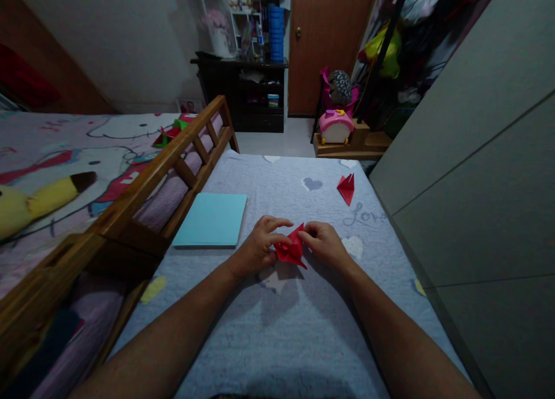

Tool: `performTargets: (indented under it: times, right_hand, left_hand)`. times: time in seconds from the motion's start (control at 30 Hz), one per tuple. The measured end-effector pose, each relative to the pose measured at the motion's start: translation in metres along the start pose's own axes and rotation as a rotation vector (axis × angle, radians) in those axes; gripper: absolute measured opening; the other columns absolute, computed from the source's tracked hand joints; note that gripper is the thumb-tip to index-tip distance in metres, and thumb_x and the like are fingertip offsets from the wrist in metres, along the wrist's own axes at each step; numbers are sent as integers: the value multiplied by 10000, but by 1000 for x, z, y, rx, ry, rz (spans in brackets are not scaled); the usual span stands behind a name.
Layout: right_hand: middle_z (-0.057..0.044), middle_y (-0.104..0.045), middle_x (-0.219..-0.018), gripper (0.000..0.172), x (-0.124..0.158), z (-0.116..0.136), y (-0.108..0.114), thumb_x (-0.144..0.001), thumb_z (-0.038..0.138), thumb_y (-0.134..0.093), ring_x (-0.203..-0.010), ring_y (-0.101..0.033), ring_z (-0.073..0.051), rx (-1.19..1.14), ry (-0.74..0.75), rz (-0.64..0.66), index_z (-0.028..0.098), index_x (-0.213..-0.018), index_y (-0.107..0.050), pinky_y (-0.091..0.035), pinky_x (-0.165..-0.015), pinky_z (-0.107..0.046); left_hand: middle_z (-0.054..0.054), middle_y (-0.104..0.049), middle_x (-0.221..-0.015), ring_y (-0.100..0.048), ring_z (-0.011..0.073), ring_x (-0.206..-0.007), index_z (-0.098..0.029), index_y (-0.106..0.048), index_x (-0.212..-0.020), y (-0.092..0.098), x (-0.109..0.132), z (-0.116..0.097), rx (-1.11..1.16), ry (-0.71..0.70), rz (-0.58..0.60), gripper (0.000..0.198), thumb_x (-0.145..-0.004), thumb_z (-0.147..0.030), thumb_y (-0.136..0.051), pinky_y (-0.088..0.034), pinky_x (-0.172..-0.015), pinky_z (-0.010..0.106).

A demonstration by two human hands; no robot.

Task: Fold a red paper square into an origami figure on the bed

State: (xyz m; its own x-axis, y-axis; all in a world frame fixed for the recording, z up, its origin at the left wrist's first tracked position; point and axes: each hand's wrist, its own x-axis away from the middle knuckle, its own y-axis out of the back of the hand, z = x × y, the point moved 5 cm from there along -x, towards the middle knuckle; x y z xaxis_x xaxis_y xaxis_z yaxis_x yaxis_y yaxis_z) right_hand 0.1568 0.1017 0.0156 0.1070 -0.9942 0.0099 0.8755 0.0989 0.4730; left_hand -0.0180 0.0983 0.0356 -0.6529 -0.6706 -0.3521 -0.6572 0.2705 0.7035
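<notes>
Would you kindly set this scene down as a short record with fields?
Left hand: touching the left side of a folded red paper
Right hand: pinching that paper's right side
Second red piece: on the bedsheet, beyond the right hand
Turquoise square: lying flat, left of the hands
Left edge: wooden rail
Background: brown door

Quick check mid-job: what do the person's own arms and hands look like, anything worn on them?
Both the left hand and right hand are ungloved. The left forearm and right forearm show no sleeves, watch or bracelet. Nail detail is too dim to tell.
</notes>
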Motion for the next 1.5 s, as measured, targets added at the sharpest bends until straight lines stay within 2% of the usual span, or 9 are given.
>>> performTargets:
  times: [0.1,0.27,0.4,0.53,0.63,0.7,0.83,1.03,1.5]
  right_hand:
    - [8,-569,-579,232,1,1,-1,-825,283,-575,-553,-470,-120,58,-1,6,177,-630,-642,-301,-545,-262]
    - [2,-582,-590,226,1,2,-1,-815,285,-561,-568,-496,-123,35,-11,-9,166,-642,-644,-318,-554,-256]
    - [17,-546,-588,230,0,3,-2,-799,336,-574,-565,-473,-117,-114,4,17,172,-643,-617,-328,-552,-252]
    - [30,-534,-608,208,3,4,-8,-771,367,-630,-549,-463,-105,-285,-30,153,171,-701,-615,-336,-527,-239]
    - [14,-572,-642,199,7,3,-16,-758,353,-664,-545,-479,-101,-341,-79,295,157,-750,-634,-331,-504,-230]
    - [10,-584,-645,189,8,3,-18,-753,335,-672,-542,-480,-95,-352,-90,334,148,-761,-646,-328,-498,-224]
    - [19,-574,-621,154,8,5,-17,-747,299,-673,-537,-467,-86,-340,-90,316,154,-713,-634,-316,-489,-214]
    - [35,-531,-579,197,10,11,-15,-753,324,-674,-515,-431,-82,-312,-105,287,163,-658,-609,-297,-486,-222]
    - [25,-553,-604,215,10,11,-11,-752,360,-667,-542,-452,-91,-328,-29,292,161,-687,-619,-309,-504,-222]
  left_hand:
    - [53,-677,-1222,-471,250,-1099,-261,-746,-1023,-2,-2,-1,55,-26,41,254,-803,-138,-710,-370,-1013,431]
    - [38,-716,-1035,-527,225,-1043,-241,-729,-1022,-6,-4,0,178,26,71,264,-811,-104,-650,-398,-1007,422]
    - [65,-619,-1186,-534,232,-1147,-231,-757,-925,-5,-1,3,258,93,-8,203,-789,-106,-673,-413,-1042,418]
    - [90,-563,-1257,-572,230,-1148,-200,-764,-857,-2,2,7,396,136,-75,104,-791,-139,-712,-455,-1000,380]
    - [83,-653,-1077,-631,204,-993,-184,-759,-856,-1,1,7,453,149,-72,82,-805,-154,-703,-491,-880,339]
    - [67,-681,-943,-641,182,-882,-174,-756,-853,-2,0,6,473,150,-50,79,-814,-157,-689,-492,-802,309]
    - [49,-682,-834,-629,156,-780,-164,-752,-828,-1,-1,5,487,154,-30,51,-805,-193,-717,-475,-721,270]
    - [42,-698,-770,-624,137,-716,-157,-759,-811,2,-1,5,460,171,-21,87,-822,-202,-686,-465,-693,252]
    - [44,-760,-787,-670,138,-702,-142,-770,-827,-3,-3,1,532,250,66,115,-738,-131,-697,-500,-693,240]
